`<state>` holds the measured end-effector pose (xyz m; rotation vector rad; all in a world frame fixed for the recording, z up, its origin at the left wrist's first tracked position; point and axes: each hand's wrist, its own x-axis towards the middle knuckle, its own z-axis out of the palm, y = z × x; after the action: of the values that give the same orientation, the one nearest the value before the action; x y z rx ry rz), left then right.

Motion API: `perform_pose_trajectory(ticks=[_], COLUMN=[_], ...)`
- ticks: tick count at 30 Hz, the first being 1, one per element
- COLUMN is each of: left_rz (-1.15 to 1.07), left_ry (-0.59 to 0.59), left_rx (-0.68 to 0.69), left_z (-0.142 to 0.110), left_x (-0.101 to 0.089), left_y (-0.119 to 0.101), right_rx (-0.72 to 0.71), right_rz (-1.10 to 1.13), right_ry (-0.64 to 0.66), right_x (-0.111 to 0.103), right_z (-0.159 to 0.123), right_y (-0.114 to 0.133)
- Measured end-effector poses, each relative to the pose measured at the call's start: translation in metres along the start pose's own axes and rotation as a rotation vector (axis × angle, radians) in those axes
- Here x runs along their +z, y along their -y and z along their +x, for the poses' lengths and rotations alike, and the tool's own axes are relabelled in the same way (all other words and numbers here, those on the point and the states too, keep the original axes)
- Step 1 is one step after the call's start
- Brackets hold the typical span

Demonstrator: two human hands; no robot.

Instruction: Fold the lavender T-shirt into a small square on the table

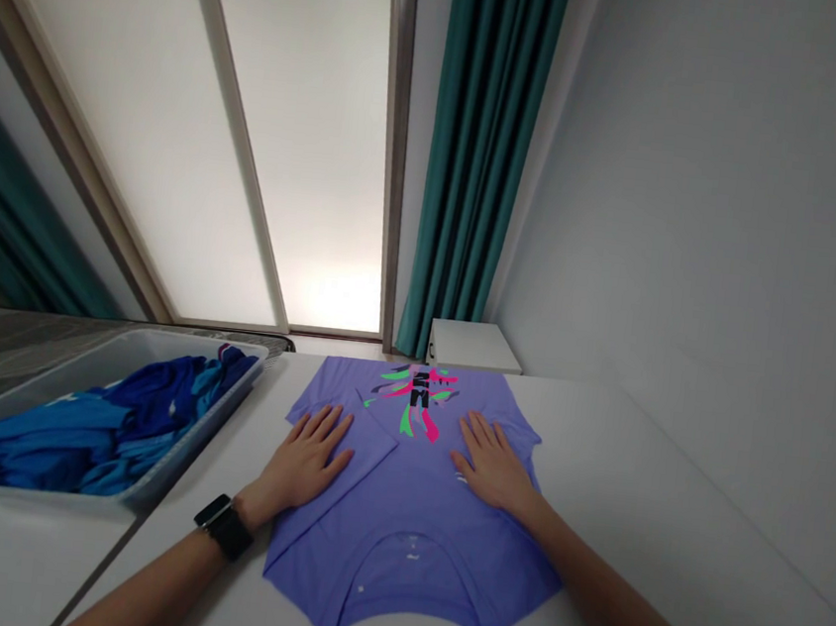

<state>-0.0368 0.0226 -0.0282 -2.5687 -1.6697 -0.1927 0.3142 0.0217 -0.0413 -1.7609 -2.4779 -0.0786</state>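
A periwinkle-blue T-shirt (415, 522) lies flat on a white table (649, 527), its neckline nearest me. A pink, green and black graphic print (417, 403) shows on the far part of the shirt. The shirt's left side is folded in over itself. My left hand (307, 458) rests flat on that folded layer, with a black wristwatch (223, 528) on the wrist. My right hand (492, 462) presses flat on the shirt's right side, fingers spread. Neither hand grips anything.
To the left of the table stands a grey plastic tray (205, 430) holding a pile of blue garments (114, 430). A white cabinet (474, 345) stands beyond the far table edge. Teal curtains (483, 141) and a frosted glass door (307, 152) rise behind it.
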Motion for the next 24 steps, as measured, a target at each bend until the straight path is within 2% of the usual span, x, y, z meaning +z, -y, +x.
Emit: perform_pose_trajectory(ticks=[10,14,18,21,24], left_rz=[0.0,-0.002,-0.013,-0.021,-0.03], left_ry=[-0.022,0.013,0.021,-0.023,-0.001], left_rx=[-0.066,-0.071,-0.059,-0.092,-0.163], left_z=[-0.034,-0.039,-0.031,-0.013,0.009], left_x=[-0.002,-0.004,-0.009,-0.013,-0.015], left_y=[-0.014,-0.016,-0.009,0.005,0.022], right_rx=[-0.02,-0.021,0.004,0.033,0.075], right_rz=[-0.011,0.021,0.056,0.049,0.023], right_ry=[0.02,0.021,0.073,0.066,0.069], right_x=[-0.002,-0.001,-0.006,-0.011,-0.014], right_z=[-0.02,-0.026,-0.021,-0.01,0.004], right_y=[0.007,0.008,0.005,-0.004,-0.017])
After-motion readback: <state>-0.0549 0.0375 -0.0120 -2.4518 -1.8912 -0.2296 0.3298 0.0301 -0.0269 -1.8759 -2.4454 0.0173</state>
